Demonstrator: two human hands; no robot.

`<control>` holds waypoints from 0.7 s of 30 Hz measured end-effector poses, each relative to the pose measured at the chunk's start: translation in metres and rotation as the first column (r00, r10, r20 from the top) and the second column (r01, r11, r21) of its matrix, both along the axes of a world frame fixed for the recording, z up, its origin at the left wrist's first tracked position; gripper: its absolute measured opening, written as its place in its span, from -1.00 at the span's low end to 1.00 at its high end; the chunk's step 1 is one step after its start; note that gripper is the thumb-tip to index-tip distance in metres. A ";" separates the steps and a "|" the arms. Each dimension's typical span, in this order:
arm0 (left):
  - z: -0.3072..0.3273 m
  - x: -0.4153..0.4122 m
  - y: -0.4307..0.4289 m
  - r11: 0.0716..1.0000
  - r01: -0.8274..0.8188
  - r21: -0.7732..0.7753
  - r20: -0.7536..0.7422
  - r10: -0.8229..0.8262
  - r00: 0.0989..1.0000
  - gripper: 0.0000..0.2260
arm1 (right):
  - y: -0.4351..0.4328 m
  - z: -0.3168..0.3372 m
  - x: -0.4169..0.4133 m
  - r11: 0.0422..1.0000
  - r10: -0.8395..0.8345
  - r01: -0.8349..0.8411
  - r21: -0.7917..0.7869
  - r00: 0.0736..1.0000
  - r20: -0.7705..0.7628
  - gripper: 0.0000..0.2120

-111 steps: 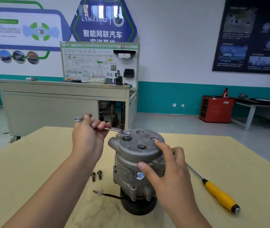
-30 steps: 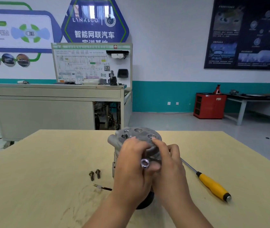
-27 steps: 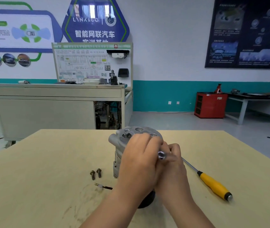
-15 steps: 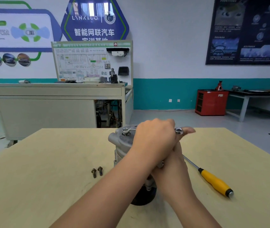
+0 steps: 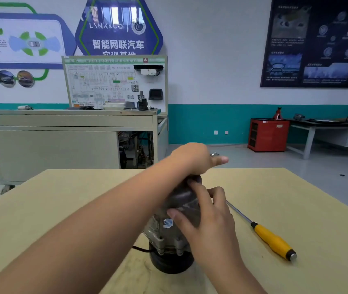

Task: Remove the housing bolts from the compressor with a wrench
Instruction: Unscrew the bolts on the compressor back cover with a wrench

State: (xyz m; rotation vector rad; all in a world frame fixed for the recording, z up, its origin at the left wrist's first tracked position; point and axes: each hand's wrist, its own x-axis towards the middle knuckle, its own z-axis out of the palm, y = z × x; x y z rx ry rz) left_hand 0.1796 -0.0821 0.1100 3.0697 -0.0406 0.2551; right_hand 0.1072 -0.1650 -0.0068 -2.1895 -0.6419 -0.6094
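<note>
The grey metal compressor stands upright on its black pulley in the middle of the wooden table. My left hand reaches across its top and grips the wrench; only the wrench's far end shows past my fingers. The compressor's top and its bolts are hidden under my left arm. My right hand holds the compressor's side, thumb on its front and fingers round its upper part.
A screwdriver with a yellow handle lies on the table to the right of the compressor. A black wire comes out at the compressor's base. A grey cabinet stands behind the table.
My left hand has swung the wrench from the left, round the near side, to the far right of the compressor's top. My left arm now covers the two loose bolts on the table.
</note>
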 end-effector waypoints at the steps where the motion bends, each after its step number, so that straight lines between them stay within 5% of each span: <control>1: 0.006 0.001 0.005 0.997 0.019 -0.079 -0.060 -0.024 0.998 -0.44 | 0.000 -0.002 0.001 1.000 -0.007 0.007 -0.009 1.000 -0.001 -0.37; 3: 0.016 0.003 0.018 0.926 0.002 -0.377 -0.167 -0.070 0.983 -0.51 | -0.002 -0.003 0.002 1.000 -0.013 0.013 -0.001 1.000 -0.019 -0.35; 5: 0.023 0.004 0.033 0.753 -0.073 -0.654 -0.220 -0.097 0.971 -0.60 | -0.002 -0.004 0.002 1.000 -0.010 0.010 -0.003 1.000 -0.020 -0.36; 10: 0.021 0.005 0.058 0.367 -0.170 -0.915 -0.220 -0.098 0.971 -0.66 | 0.000 -0.002 0.002 1.000 0.006 -0.006 0.003 1.000 -0.001 -0.35; 13: 0.016 0.005 0.069 0.105 -0.173 -0.979 -0.181 -0.074 0.981 -0.68 | -0.001 -0.003 0.004 1.000 0.012 -0.012 0.005 1.000 -0.013 -0.34; 18: -0.005 -0.003 0.089 -0.528 0.061 -0.847 -0.027 0.158 0.987 -0.66 | -0.006 -0.003 0.005 0.999 -0.009 0.010 0.034 0.999 -0.040 -0.27; 20: -0.015 -0.014 0.091 -0.637 0.309 -0.706 0.099 0.343 0.934 -0.69 | -0.007 -0.003 0.005 0.999 -0.014 0.016 0.038 0.999 -0.047 -0.25; 21: -0.020 -0.022 0.091 -0.610 0.434 -0.663 0.159 0.452 0.878 -0.71 | -0.006 -0.003 0.004 0.999 -0.011 0.013 0.039 0.999 -0.045 -0.26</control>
